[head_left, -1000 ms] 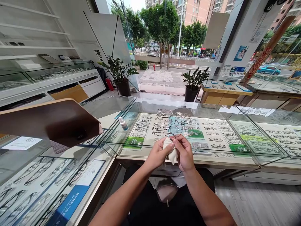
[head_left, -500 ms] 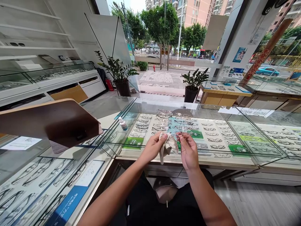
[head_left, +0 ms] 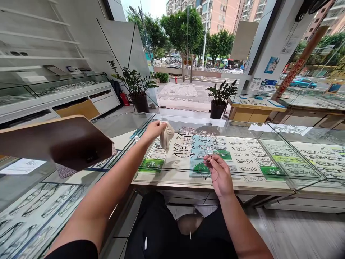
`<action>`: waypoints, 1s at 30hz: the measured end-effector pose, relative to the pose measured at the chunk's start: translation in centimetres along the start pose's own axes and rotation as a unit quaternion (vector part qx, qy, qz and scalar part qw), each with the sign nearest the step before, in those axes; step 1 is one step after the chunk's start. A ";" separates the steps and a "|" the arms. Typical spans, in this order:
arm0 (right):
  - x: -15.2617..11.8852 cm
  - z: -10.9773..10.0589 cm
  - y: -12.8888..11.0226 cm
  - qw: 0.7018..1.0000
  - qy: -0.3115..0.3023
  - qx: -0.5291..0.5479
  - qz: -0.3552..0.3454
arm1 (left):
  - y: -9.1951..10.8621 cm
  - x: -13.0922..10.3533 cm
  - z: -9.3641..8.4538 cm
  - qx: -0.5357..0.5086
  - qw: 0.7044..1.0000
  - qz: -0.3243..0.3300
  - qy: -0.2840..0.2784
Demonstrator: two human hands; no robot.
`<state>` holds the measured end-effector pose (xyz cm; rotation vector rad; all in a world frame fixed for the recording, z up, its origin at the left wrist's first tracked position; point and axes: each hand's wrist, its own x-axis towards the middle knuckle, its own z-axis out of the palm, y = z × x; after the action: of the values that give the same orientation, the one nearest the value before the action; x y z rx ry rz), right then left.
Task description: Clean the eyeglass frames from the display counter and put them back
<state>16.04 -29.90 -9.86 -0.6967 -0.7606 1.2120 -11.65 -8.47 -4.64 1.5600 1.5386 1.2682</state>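
My left hand (head_left: 153, 131) is closed on a light beige cloth (head_left: 167, 136), which hangs from the fingers above the left part of the glass counter. A round-lensed pair of eyeglasses (head_left: 211, 148) with a thin dark frame is pinched in my right hand (head_left: 220, 174), held upright on edge over the counter's front. One lens is above my fingertips and the other below. Cloth and eyeglasses are apart. Behind my left forearm, only the white cap of a small bottle (head_left: 137, 138) shows.
Beneath the glass top (head_left: 229, 126) lie rows of eyeglass frames (head_left: 183, 147) and green cards (head_left: 151, 164). A brown-backed panel (head_left: 72, 144) juts in from the left. Two potted plants (head_left: 138, 91) stand by the glass front. My legs are under the counter.
My left hand has carried the cloth away from the eyeglasses, to the left and farther over the counter. The eyeglasses have turned upright in my right hand, which stayed nearly in place.
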 end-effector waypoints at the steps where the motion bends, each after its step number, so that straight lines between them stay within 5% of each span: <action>1: 0.0 0.1 -0.1 1.000 -0.002 0.000 0.000 | -0.1 1.0 -0.4 0.033 0.999 -0.009 -0.007; 5: -0.2 0.0 -0.2 1.000 -0.004 -0.007 0.000 | -0.8 3.2 -2.1 0.133 0.991 -0.032 0.012; 9: -0.3 -0.7 -0.3 1.000 0.002 -0.021 0.001 | -1.9 2.5 -4.0 0.170 0.983 -0.005 0.070; 14: -0.3 -1.4 -0.1 0.999 0.007 -0.030 0.006 | -3.4 -1.8 -5.3 0.182 0.963 0.081 0.180; 20: -0.2 -0.9 0.8 0.998 -0.011 -0.053 0.019 | -4.4 -9.7 -3.1 0.172 0.930 0.206 0.250; 24: -0.2 -0.2 0.6 0.994 -0.062 -0.087 0.026 | -2.8 -14.4 -1.1 0.131 0.931 0.295 0.173; 30: 1.8 1.3 -2.0 0.962 -0.200 -0.163 0.094 | 2.3 -17.7 0.1 0.132 0.907 0.390 -0.083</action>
<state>16.41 -28.46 -7.22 -0.8163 -1.2736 1.4392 -8.39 -25.96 -6.42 2.5449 1.0164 1.2890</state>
